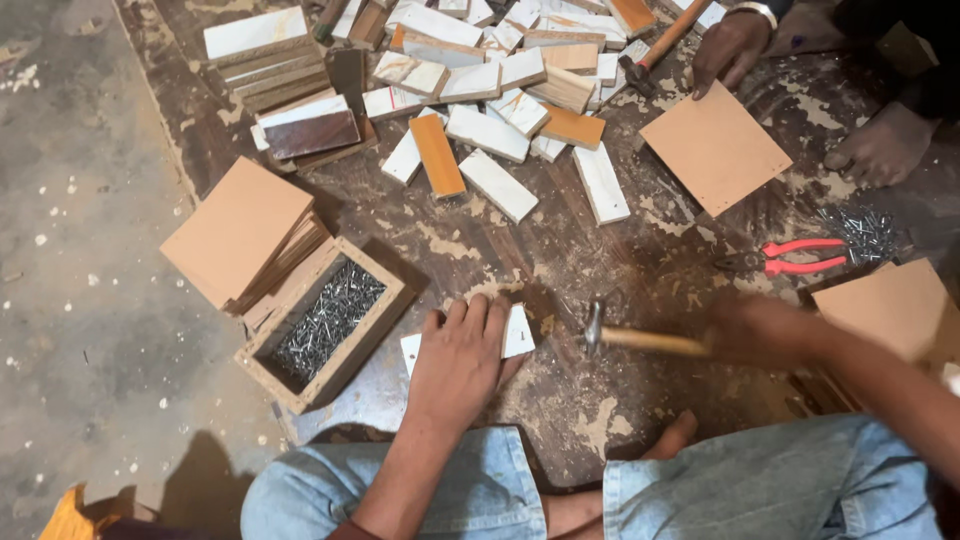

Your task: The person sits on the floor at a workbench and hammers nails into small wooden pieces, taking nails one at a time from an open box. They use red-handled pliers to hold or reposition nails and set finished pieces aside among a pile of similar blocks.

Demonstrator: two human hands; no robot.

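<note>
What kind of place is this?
Likely a small floor-level woodworking workshop. The left hand presses a white-faced wooden block while the right hand grips a wooden-handled hammer; alongside sit an open wooden box of nails and a scattered pile of cut wooden blocks.

A single view comes from a camera worn on the person's head. It looks steeply down, almost straight onto the worn, paint-flecked wooden work board on the floor, from close above the person's own lap. The person's blue denim-clad knees fill the bottom edge, so the lens faces forward and away from the body. The grey concrete floor takes the left side. At the top edge the view reaches a heap of small white and orange wooden blocks and another person's hands, seated opposite. There is no second view to overlap with.
</note>
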